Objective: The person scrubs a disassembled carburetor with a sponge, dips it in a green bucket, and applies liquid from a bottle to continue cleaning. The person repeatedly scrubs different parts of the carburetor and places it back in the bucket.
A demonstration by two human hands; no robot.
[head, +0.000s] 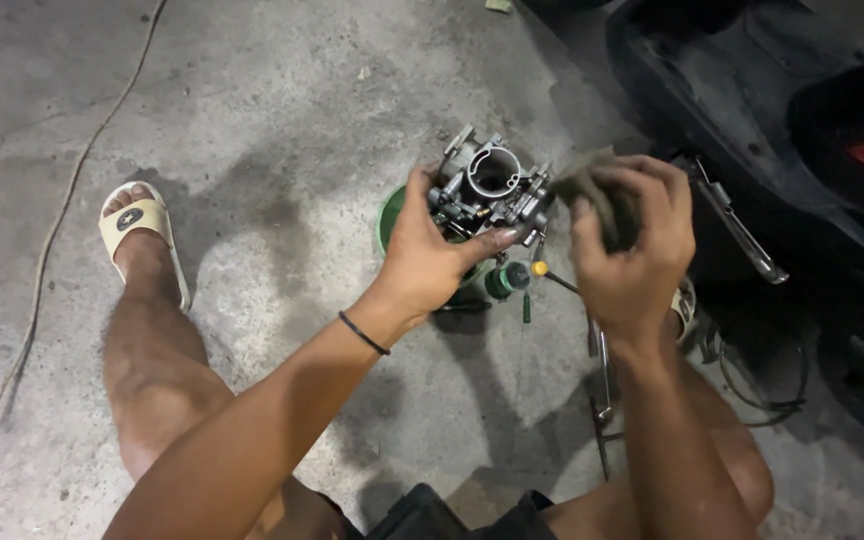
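Your left hand [430, 255] is clamped around the metal carburetor [492, 185], thumb across its front, holding it above the green bowl [390, 215] (mostly hidden) on the concrete floor [282, 110]. Just right, your right hand [637, 245] is pinched shut on a dark rag [600, 195] touching the carburetor's side.

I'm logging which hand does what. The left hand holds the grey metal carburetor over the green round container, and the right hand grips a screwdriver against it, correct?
Not quite. The head view shows the right hand gripping a dark grey crumpled rag, not a screwdriver. The rest stands: the left hand holds the grey metal carburetor over the green round container.
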